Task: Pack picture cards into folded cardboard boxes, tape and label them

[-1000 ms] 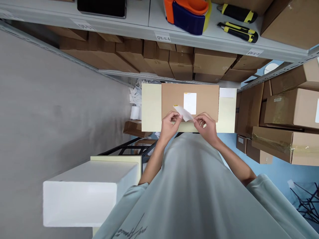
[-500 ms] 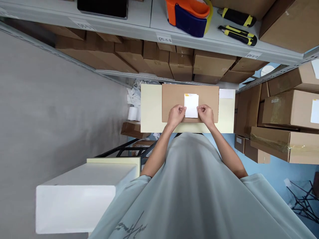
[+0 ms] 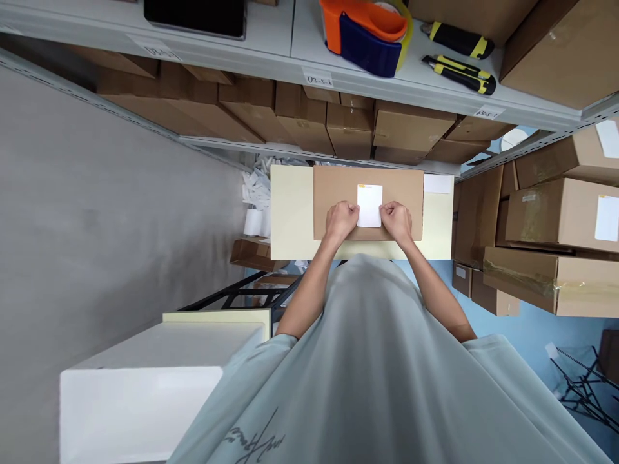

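A white label [image 3: 369, 207] with a small yellow mark at its top left lies over the top of a brown cardboard box [image 3: 333, 187]. My left hand [image 3: 343, 219] is closed at the label's left edge, fingers curled and thumb against the edge. At the opposite edge, my right hand [image 3: 396, 220] pinches the label in the same way. Both hands are low over the box. Whether the label is stuck down or only resting on the cardboard cannot be made out. Under the box is a pale yellow table [image 3: 293, 212].
A grey shelf [image 3: 271, 48] above the table carries an orange and blue tape dispenser [image 3: 370, 35], two utility knives [image 3: 459, 74] and a black device [image 3: 196, 16]. Stacked cartons [image 3: 536, 209] stand at right. A white paper [image 3: 437, 183] lies on the table's right end. White bin [image 3: 140, 412] lower left.
The label has come to sit flatter and squarer on the box, its edges now even. Both hands stay at its sides, with fingers curled a little more. The view has shifted slightly.
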Motion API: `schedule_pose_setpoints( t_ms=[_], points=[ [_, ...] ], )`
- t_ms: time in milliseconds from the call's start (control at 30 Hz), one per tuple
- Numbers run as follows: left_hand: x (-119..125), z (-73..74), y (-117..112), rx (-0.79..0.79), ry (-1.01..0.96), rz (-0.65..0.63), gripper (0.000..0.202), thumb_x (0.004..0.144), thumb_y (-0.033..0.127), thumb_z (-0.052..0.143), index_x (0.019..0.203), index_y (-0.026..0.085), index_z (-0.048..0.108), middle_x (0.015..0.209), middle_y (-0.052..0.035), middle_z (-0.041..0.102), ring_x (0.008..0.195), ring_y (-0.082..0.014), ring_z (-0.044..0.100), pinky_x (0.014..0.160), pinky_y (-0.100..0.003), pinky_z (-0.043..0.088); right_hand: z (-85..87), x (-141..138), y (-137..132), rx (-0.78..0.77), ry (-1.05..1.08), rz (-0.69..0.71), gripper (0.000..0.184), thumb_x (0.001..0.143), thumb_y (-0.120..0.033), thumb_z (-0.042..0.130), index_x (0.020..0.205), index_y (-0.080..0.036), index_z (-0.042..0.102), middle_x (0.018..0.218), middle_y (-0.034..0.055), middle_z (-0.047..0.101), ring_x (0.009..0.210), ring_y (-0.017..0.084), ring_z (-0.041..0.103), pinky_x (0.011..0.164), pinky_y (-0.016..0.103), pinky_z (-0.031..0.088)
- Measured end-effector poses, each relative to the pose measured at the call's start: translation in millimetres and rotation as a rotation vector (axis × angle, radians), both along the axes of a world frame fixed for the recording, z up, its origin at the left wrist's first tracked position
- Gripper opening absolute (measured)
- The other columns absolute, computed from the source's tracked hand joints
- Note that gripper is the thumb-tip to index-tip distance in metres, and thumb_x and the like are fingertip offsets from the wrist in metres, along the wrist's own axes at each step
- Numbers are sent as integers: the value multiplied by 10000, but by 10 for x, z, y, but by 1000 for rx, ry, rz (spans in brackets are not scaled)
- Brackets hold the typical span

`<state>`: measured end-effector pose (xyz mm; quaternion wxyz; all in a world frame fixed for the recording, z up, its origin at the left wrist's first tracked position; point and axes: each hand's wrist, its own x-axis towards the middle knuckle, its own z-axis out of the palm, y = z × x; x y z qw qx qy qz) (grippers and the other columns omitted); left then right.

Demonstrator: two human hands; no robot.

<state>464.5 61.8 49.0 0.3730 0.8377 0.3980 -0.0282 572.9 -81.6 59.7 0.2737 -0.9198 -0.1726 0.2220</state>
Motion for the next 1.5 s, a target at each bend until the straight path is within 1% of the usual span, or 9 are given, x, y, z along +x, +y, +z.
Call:
schedule_pose_setpoints(
  t_ms=[333,667,833,1000,1100,1167,1267,1400,1500],
  points=[
    [65,64,18,21,67,18,335,1046,344,568,823,208,778,999,-176,825,990,-304,748,842,-358,446,-26,20,59,-58,-29,9,221,1034,-327,616,956,-225,796,1034,94,845,1028,274,778,907,325,528],
    [88,48,-106,83,80,67,325,1062,373,548,1000,198,815,1178,-199,828,1105,-328,756,888,-363,473,-102,28,38,-83,-74,50,229,1053,-339,609,982,-224,793,1095,107,846,1065,288,783,942,332,527],
    [9,43,-98,140,37,30,311,1076,346,519,1046,192,787,1124,-193,833,1079,-323,769,901,-361,492,-74,33,-5,-84,-121,113,230,1062,-371,614,986,-217,767,1071,116,839,1003,265,784,903,315,536],
    [-138,5,25,139,-75,-68,276,1067,331,533,1085,176,761,1055,-176,815,1016,-314,763,939,-386,528,-36,113,-117,-10,-181,204,217,1068,-329,585,1027,-194,751,1021,104,813,957,256,759,900,331,551],
    [-156,-28,97,235,-297,-146,375,1075,375,512,1310,173,723,1364,-194,740,1313,-328,668,1156,-446,482,-30,177,-138,117,-357,359,297,1070,-335,578,1217,-143,749,1311,183,761,1227,304,701,1085,411,532],
    [-118,-57,132,296,-407,-277,503,1089,397,473,1514,171,620,1644,-177,562,1584,-332,447,1313,-488,342,-54,213,-109,156,-446,517,448,1085,-378,562,1419,-105,681,1586,220,610,1492,348,540,1244,475,432],
    [-46,-131,175,310,-379,-520,623,1109,385,392,1680,145,450,1803,-133,357,1724,-322,177,1399,-519,150,-160,246,-50,119,-462,705,653,1127,-451,471,1647,-56,473,1786,211,362,1682,350,293,1369,508,261],
    [-60,-278,257,361,-266,-673,697,1125,429,348,1747,116,322,1832,-131,276,1736,-333,116,1412,-532,45,-364,282,-48,72,-458,788,791,1145,-542,366,1741,-30,281,1833,203,216,1728,317,179,1413,498,133],
    [-137,-351,368,425,-241,-762,773,1119,521,390,1765,115,270,1848,-133,210,1737,-349,98,1411,-545,21,-449,341,-85,16,-466,836,925,1107,-671,394,1764,-44,220,1849,194,118,1740,333,107,1418,519,96]
  ],
)
